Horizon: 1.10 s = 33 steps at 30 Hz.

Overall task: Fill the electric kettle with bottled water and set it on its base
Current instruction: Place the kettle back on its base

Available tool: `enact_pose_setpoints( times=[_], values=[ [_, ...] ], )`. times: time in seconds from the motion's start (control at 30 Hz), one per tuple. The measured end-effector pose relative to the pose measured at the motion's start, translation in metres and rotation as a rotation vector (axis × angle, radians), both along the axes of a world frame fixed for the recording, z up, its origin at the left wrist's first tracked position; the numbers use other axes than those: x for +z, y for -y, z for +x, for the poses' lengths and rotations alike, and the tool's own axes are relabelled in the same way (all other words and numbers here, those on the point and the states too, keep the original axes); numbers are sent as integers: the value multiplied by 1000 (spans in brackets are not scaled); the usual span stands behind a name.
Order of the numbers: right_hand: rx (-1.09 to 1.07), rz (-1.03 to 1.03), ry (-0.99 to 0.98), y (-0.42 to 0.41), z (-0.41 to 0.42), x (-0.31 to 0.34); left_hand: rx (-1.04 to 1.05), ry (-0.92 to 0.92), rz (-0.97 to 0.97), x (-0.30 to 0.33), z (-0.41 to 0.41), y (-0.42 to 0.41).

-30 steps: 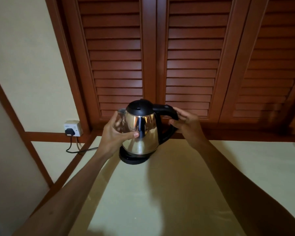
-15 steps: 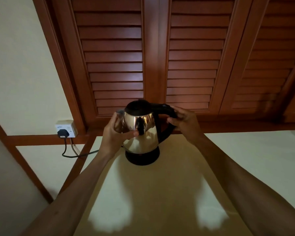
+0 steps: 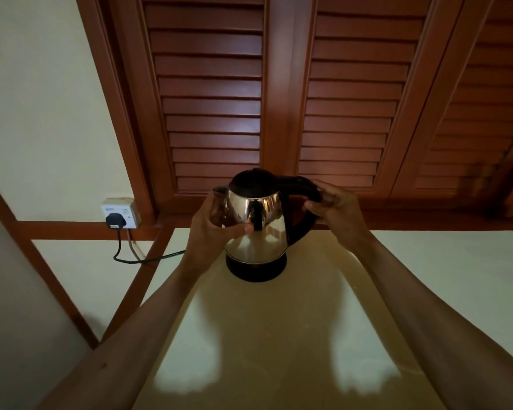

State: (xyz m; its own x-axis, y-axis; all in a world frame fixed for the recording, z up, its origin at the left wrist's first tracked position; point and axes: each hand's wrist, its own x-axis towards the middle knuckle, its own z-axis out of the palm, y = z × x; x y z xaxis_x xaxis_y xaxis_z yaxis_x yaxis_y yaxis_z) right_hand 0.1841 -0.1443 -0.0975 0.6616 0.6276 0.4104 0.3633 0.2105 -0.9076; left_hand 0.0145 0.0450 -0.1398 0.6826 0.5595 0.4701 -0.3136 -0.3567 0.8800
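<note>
I see the electric kettle (image 3: 256, 229) just above the middle of the frame, a polished steel body with a black lid, closed, and a black handle curving down its right side. Its short spout points to the left of the frame. It stands upright, seated squarely on its round black base (image 3: 256, 269), which rests on the pale countertop below the centre of the frame. A black strip runs down the front of the steel wall, and the shiny metal reflects the room. No bottled water appears anywhere in my view.
</note>
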Motion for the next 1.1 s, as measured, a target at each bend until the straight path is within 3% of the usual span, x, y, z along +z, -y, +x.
enact_pose_setpoints(
  times=[0.5,0.73,1.1],
  values=[
    [18,-10,16,7,4,-17,33,-30,45,-4,0,8],
    [-68,-41,281,3,6,-24,27,-18,71,-6,0,9],
    [-112,-157,391,-2,12,-22,80,-14,122,-10,2,10]
  ],
)
